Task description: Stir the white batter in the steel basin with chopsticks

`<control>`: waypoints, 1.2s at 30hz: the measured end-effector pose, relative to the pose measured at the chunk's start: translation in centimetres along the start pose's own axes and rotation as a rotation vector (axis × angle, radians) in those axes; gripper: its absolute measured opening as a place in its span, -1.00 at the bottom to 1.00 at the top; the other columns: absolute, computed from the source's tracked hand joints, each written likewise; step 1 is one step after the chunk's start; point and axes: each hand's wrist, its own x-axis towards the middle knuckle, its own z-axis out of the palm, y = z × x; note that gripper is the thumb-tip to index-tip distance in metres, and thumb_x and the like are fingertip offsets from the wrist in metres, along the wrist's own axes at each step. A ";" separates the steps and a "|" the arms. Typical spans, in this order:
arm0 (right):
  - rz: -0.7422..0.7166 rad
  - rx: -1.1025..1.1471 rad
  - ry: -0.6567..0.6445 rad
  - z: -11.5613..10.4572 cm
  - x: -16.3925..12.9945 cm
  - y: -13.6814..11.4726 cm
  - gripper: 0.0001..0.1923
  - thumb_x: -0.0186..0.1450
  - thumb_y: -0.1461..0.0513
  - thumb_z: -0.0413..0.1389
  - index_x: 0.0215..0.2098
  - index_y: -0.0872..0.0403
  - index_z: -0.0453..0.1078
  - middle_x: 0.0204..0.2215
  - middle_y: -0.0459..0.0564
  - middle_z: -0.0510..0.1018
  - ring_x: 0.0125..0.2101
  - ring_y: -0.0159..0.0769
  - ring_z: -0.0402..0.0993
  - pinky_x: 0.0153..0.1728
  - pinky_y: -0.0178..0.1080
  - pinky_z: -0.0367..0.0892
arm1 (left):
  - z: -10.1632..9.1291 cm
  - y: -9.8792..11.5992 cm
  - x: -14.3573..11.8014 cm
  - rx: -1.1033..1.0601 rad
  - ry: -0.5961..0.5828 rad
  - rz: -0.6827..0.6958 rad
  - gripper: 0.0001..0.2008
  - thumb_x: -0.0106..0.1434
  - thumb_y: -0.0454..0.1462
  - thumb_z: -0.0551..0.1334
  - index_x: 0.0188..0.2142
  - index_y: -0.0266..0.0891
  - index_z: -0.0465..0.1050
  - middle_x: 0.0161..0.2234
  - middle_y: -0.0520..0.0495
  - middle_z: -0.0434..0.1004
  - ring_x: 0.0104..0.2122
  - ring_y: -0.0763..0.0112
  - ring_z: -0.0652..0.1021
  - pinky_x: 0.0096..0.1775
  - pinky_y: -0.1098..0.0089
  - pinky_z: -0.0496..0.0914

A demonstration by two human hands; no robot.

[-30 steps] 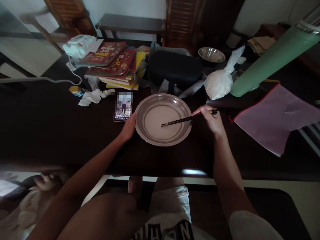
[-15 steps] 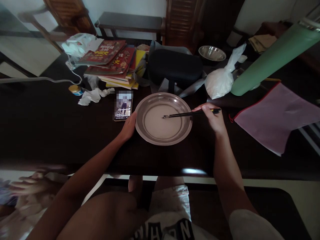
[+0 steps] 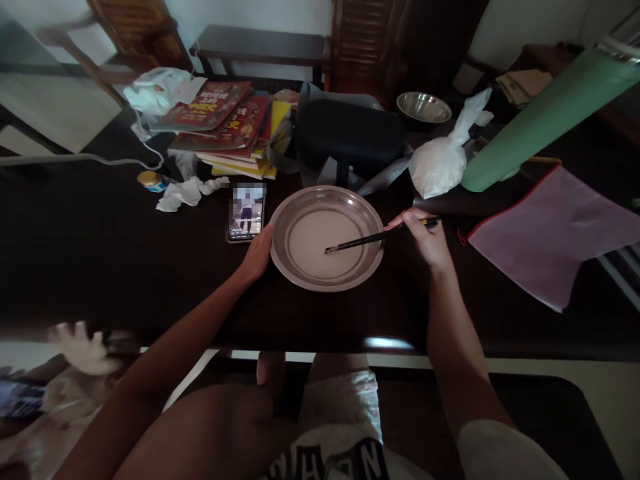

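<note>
In steel dish (image 3: 300, 270): pale liquid (image 3: 313, 243), chopsticks (image 3: 367, 239) gripped by right hand (image 3: 424, 239); left hand (image 3: 257, 255) grips rim.

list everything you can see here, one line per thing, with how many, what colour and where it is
pan: one, silver, shallow, middle of table, pale liquid inside
chopsticks: one pair, black, tips in the pan
phone: one, screen lit, left of the pan
table: one, dark brown
books: a stack, red and yellow, back left
case: one, black, behind the pan
plastic bag: one, white, knotted, back right
bowl: one, silver, far back
roll: one, green, right
pouch: one, pink with red edge, right
tissue: one, white, crumpled, left
small jar: one, yellow lid, left
left hand: on the pan's left rim
right hand: holding the chopsticks
</note>
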 end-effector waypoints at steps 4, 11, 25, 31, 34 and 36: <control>-0.020 -0.038 -0.014 0.0 0.0 0.0 -0.55 0.35 -0.22 0.22 -0.38 -0.10 0.64 -0.38 -0.08 0.75 -0.22 -0.12 0.74 -0.04 -0.01 0.59 | 0.0 0.0 0.0 0.005 -0.003 -0.002 -0.51 0.43 0.16 0.06 -0.48 -0.07 0.28 -0.43 -0.12 0.55 -0.05 0.00 0.59 0.12 0.04 0.52; -0.013 -0.020 -0.050 0.1 0.0 -0.2 -0.54 0.36 -0.22 0.21 -0.41 -0.09 0.64 -0.40 -0.07 0.75 -0.26 -0.13 0.73 -0.07 -0.02 0.59 | -0.1 0.1 -0.1 0.004 -0.010 -0.003 -0.53 0.44 0.11 0.06 -0.49 -0.09 0.25 -0.42 -0.13 0.53 -0.03 0.00 0.58 0.14 0.04 0.50; -0.024 -0.043 0.030 0.0 0.0 -0.2 -0.54 0.33 -0.24 0.23 -0.42 -0.11 0.64 -0.39 -0.08 0.76 -0.26 -0.10 0.72 -0.07 0.02 0.58 | 0.0 -0.1 0.0 0.017 -0.006 0.024 -0.54 0.46 0.06 0.03 -0.50 -0.10 0.23 -0.47 -0.08 0.48 -0.14 0.08 0.58 0.14 0.04 0.51; 0.000 -0.027 -0.029 -0.2 0.0 0.0 -0.52 0.35 -0.24 0.22 -0.44 -0.10 0.63 -0.45 -0.08 0.73 -0.28 -0.12 0.73 -0.12 -0.03 0.58 | -0.2 -0.6 0.1 0.006 -0.017 0.019 -0.53 0.45 0.11 0.04 -0.48 -0.09 0.27 -0.48 -0.08 0.48 -0.15 0.07 0.58 0.11 0.05 0.51; -0.027 -0.058 0.004 -0.4 0.0 -0.1 -0.54 0.35 -0.22 0.23 -0.42 -0.10 0.65 -0.41 -0.08 0.75 -0.27 -0.13 0.72 -0.11 -0.03 0.57 | -0.2 -0.7 0.1 0.004 -0.025 0.029 -0.55 0.46 0.09 0.03 -0.44 -0.10 0.31 -0.44 -0.09 0.51 -0.11 0.06 0.58 0.11 0.06 0.50; -0.033 -0.042 0.104 -0.6 0.0 -0.1 -0.56 0.37 -0.20 0.23 -0.43 -0.11 0.65 -0.44 -0.08 0.74 -0.34 -0.16 0.69 -0.16 -0.03 0.56 | -0.2 -0.6 0.1 0.014 -0.025 0.031 -0.57 0.46 0.07 0.04 -0.43 -0.10 0.32 -0.41 -0.10 0.52 -0.09 0.06 0.58 0.11 0.06 0.50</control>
